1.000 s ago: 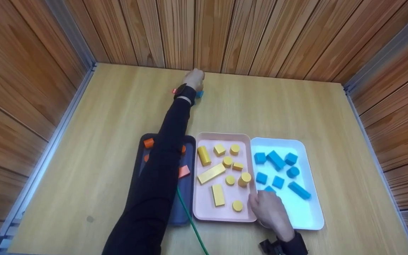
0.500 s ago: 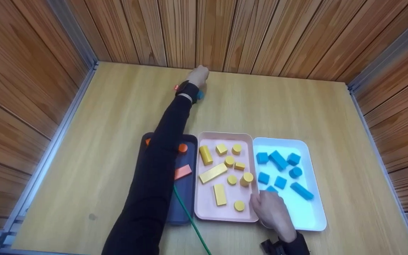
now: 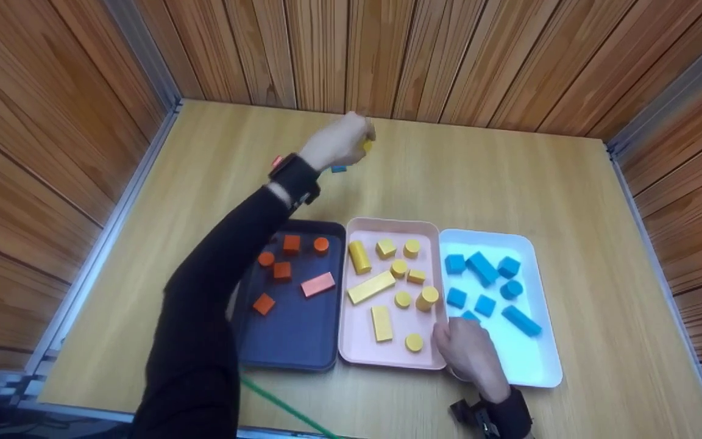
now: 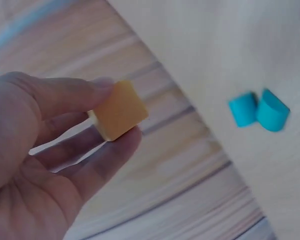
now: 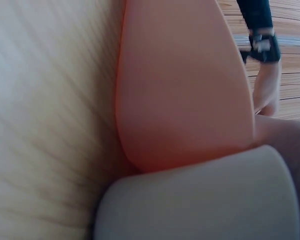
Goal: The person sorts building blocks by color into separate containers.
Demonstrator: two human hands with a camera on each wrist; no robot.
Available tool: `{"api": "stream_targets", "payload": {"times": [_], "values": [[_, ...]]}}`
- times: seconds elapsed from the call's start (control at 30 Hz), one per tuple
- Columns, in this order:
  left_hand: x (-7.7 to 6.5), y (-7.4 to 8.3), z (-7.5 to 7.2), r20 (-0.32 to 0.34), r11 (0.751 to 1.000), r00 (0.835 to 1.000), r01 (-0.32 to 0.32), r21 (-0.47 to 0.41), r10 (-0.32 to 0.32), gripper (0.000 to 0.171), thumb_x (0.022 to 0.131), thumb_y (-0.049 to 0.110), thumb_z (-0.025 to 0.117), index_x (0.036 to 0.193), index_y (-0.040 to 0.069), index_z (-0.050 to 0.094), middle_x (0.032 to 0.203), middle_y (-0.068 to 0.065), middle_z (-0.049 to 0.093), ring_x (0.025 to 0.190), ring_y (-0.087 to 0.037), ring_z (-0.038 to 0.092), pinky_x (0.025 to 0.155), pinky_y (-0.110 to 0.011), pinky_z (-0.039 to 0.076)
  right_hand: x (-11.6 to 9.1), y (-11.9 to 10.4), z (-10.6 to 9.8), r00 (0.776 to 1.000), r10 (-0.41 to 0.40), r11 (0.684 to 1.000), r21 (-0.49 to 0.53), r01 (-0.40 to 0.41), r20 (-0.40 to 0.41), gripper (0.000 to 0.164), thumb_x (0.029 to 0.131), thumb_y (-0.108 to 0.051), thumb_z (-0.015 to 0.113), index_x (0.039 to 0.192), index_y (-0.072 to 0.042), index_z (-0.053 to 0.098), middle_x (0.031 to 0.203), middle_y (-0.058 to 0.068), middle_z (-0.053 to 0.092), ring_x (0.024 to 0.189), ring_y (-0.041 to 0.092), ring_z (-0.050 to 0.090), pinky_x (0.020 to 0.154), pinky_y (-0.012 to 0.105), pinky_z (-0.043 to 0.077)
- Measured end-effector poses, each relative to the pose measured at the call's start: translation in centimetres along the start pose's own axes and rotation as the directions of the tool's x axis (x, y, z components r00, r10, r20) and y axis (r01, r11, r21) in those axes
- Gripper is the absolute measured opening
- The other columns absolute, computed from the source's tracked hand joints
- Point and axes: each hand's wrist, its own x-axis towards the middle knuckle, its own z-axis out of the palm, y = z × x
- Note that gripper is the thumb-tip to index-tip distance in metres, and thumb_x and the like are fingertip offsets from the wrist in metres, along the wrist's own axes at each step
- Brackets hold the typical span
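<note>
At the back of the table, my left hand [image 3: 340,139] pinches a small yellow block [image 4: 121,111] between thumb and fingers, above the tabletop. Two blue blocks [image 4: 260,111] lie close together in the left wrist view; in the head view a blue piece [image 3: 339,169] shows just below that hand. A red piece [image 3: 277,161] peeks out beside the left wrist. My right hand [image 3: 470,350] grips the adjoining rims of the pink tray [image 3: 360,360] and the white tray [image 3: 540,375] near their front corners. Its fingertips are mostly hidden.
A dark blue tray [image 3: 290,341] with several orange and red blocks stands left of the pink tray. Several yellow blocks lie in the pink tray, several blue ones in the white tray. A green cord [image 3: 284,402] crosses the front. Wooden walls [image 3: 375,55] enclose the table.
My left hand has lifted from the back edge with the yellow block and moved slightly right. The left forearm has swung left, uncovering orange blocks. The right hand keeps its hold.
</note>
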Motion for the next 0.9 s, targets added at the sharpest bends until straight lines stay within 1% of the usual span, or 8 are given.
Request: {"api": "stream_targets", "payload": {"times": [0.13,0.23,0.33,0.4,0.47,0.53,0.63,0.9], "values": [[-4.9,2.2,0.5,-0.018,0.997,0.997,-0.074,0.012,0.074,0.04,0.092,0.004,0.069,0.132,0.005,0.065,0.135,-0.017,0.064,0.121,-0.032,0.064,0.097,-0.04,0.058,0.5,0.2,-0.2,1.0,0.002,1.0,0.015,-0.002,0.004,0.039,0.101,-0.024,0.047,0.064,-0.012,0.05,0.057,-0.002,0.044,0.05,0.016,0.045,0.05,0.028,0.031],[-8.0,3.6,1.4,-0.04,0.987,0.986,-0.159,0.021,0.16,0.036,0.091,0.004,0.071,0.127,0.005,0.067,0.127,-0.016,0.066,0.115,-0.03,0.066,0.093,-0.037,0.059,0.9,0.4,-0.4,1.0,0.001,1.0,0.025,-0.001,-0.006,0.04,0.101,-0.024,0.046,0.063,-0.013,0.049,0.056,-0.003,0.044,0.049,0.016,0.043,0.05,0.028,0.029],[-10.6,4.6,3.0,-0.059,0.969,0.968,-0.245,0.025,0.246,0.03,0.092,0.004,0.071,0.123,0.004,0.069,0.117,-0.015,0.067,0.102,-0.026,0.069,0.083,-0.032,0.061,1.2,0.7,-0.4,1.0,-0.005,0.999,0.034,0.006,-0.028,0.041,0.101,-0.024,0.045,0.062,-0.012,0.049,0.055,-0.003,0.043,0.048,0.016,0.043,0.049,0.027,0.029],[-12.0,5.2,4.3,-0.052,0.959,0.957,-0.284,0.011,0.284,0.027,0.093,0.003,0.07,0.12,0.005,0.07,0.112,-0.013,0.067,0.093,-0.022,0.069,0.075,-0.029,0.06,1.4,0.9,-0.4,0.999,-0.008,0.999,0.044,0.01,-0.039,0.041,0.102,-0.025,0.045,0.063,-0.012,0.05,0.055,-0.002,0.043,0.048,0.016,0.044,0.048,0.027,0.029],[-13.4,5.8,5.6,-0.043,0.95,0.949,-0.311,0.026,0.311,0.026,0.093,0.004,0.07,0.119,0.005,0.071,0.109,-0.012,0.067,0.09,-0.02,0.069,0.072,-0.027,0.06,1.4,0.9,-0.3,0.999,-0.014,0.998,0.054,0.016,-0.047,0.042,0.102,-0.026,0.045,0.064,-0.011,0.052,0.055,-0.002,0.043,0.048,0.016,0.045,0.048,0.026,0.03],[-14.5,6.5,6.8,-0.027,0.941,0.942,-0.334,0.054,0.336,0.026,0.092,0.002,0.071,0.118,0.006,0.072,0.107,-0.011,0.068,0.091,-0.019,0.068,0.075,-0.026,0.059,1.4,0.9,-0.4,0.999,-0.009,0.997,0.07,0.012,-0.046,0.042,0.103,-0.027,0.044,0.065,-0.011,0.053,0.056,-0.002,0.044,0.048,0.016,0.045,0.048,0.026,0.03],[-15.7,7.6,8.5,0.022,0.937,0.941,-0.339,0.085,0.339,0.03,0.09,0.005,0.074,0.12,0.009,0.072,0.107,-0.008,0.069,0.093,-0.017,0.068,0.078,-0.023,0.059,1.4,0.8,-0.6,0.999,-0.003,0.997,0.082,0.007,-0.042,0.042,0.103,-0.027,0.044,0.065,-0.01,0.053,0.055,-0.001,0.045,0.048,0.017,0.045,0.048,0.026,0.031],[-17.7,9.0,14.2,0.149,0.917,0.928,-0.363,0.166,0.34,0.029,0.092,0.01,0.076,0.12,0.012,0.073,0.101,-0.004,0.069,0.082,-0.011,0.065,0.068,-0.016,0.054,1.2,0.7,-0.5,1.0,0.008,0.996,0.091,-0.006,-0.022,0.04,0.104,-0.028,0.044,0.07,-0.01,0.055,0.058,0.0,0.047,0.05,0.018,0.048,0.049,0.027,0.033]]}}
